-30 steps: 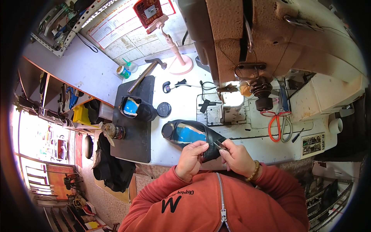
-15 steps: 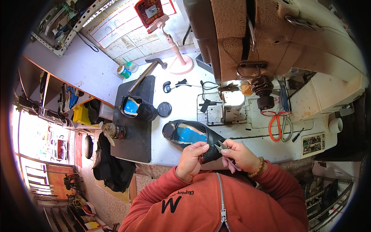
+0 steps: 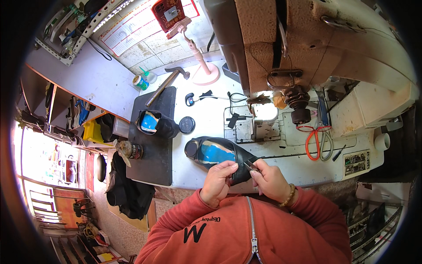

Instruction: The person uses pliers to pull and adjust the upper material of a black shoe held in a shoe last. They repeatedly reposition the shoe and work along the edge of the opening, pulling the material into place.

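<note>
A black leather shoe [image 3: 243, 155] with a blue, worn insole lies on the white table in front of me, its heel end pointing left. My left hand [image 3: 218, 182] pinches the shoe's near edge between thumb and fingers. Closed around a small pair of scissors [image 3: 250, 166], my right hand [image 3: 270, 179] keeps the blades against the black leather beside my left fingertips. The blades look nearly together, and the handles are mostly hidden in my palm. What exactly lies between the blades is too small to make out.
A second black shoe [image 3: 166, 127] sits on a dark mat [image 3: 151, 165] with a hammer [image 3: 163, 88]. Beside it are a round black lid [image 3: 187, 125] and a jar [image 3: 135, 150]. A sewing machine [image 3: 303, 39] overhangs the right side, near red-and-grey-handled scissors [image 3: 313, 143]. A pink phone stand [image 3: 205, 74] stands behind.
The scissor blades, spread apart before, are now nearly together. My right hand has turned slightly, hiding the pink handles. My left hand and the shoe have stayed in place.
</note>
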Action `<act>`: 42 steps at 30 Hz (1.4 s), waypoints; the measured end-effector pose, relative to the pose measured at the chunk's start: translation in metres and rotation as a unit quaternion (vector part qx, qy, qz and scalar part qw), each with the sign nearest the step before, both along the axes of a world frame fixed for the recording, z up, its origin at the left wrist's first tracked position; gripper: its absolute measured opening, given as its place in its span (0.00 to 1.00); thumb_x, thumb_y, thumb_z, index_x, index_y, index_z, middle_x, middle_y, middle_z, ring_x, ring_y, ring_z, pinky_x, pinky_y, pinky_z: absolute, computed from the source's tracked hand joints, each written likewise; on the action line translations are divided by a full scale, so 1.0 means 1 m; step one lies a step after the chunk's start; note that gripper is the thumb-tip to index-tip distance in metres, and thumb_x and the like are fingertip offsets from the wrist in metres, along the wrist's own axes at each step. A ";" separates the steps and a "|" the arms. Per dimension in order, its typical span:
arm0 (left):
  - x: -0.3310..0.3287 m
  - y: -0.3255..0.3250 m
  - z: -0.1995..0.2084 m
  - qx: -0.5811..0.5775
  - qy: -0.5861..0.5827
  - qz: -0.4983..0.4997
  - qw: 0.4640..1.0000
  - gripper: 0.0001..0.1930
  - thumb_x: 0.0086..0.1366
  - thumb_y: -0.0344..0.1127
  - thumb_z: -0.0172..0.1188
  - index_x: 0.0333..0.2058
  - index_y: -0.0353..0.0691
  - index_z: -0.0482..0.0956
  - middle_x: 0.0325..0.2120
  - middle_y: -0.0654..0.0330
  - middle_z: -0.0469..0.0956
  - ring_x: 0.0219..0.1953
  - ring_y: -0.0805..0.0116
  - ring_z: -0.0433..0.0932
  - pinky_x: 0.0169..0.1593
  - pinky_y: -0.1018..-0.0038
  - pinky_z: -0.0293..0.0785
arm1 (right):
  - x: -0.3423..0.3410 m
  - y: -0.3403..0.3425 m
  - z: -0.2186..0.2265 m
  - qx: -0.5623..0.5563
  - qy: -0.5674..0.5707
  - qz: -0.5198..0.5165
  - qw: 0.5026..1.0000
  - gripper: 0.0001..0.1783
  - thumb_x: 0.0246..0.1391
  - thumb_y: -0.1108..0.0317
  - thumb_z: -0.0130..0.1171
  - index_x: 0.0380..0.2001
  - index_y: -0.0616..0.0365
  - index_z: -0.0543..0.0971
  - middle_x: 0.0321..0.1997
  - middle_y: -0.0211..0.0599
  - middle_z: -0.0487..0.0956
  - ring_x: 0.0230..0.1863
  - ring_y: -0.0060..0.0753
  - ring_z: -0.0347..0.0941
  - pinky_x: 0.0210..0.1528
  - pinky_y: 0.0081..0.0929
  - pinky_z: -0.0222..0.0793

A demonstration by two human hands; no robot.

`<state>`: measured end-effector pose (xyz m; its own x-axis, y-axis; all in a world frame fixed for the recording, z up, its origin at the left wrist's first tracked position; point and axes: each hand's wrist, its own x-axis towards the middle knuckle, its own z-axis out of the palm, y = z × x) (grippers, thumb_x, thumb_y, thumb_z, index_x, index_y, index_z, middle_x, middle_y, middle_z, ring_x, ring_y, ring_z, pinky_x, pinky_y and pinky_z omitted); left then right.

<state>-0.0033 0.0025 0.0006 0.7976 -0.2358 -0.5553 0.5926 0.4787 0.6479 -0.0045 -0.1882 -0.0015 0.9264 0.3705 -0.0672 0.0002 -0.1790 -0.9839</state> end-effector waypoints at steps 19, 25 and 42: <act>-0.002 -0.002 0.001 0.025 0.011 -0.007 1.000 0.06 0.62 0.34 0.57 0.34 0.39 0.76 0.27 0.66 0.77 0.27 0.78 0.73 0.33 0.80 0.71 | 0.012 -0.013 0.018 0.168 0.313 0.095 0.930 0.06 0.62 0.68 0.43 0.33 0.58 0.66 0.19 0.35 0.75 0.09 0.18 0.64 0.09 0.12 0.53; -0.002 0.002 -0.004 0.014 0.006 -0.013 1.000 0.07 0.63 0.32 0.54 0.36 0.33 0.75 0.30 0.60 0.78 0.31 0.72 0.77 0.38 0.75 0.74 | 0.013 -0.014 0.014 0.175 0.322 0.092 0.926 0.05 0.61 0.68 0.43 0.33 0.58 0.66 0.19 0.34 0.74 0.09 0.18 0.64 0.10 0.12 0.54; -0.003 0.000 -0.001 0.000 0.006 -0.012 1.000 0.08 0.63 0.32 0.54 0.36 0.33 0.75 0.29 0.59 0.78 0.29 0.72 0.76 0.36 0.76 0.73 | -0.009 0.004 -0.004 -0.112 -0.174 -0.056 0.977 0.06 0.55 0.70 0.51 0.35 0.58 0.69 0.17 0.45 0.73 0.18 0.48 0.72 0.20 0.38 0.64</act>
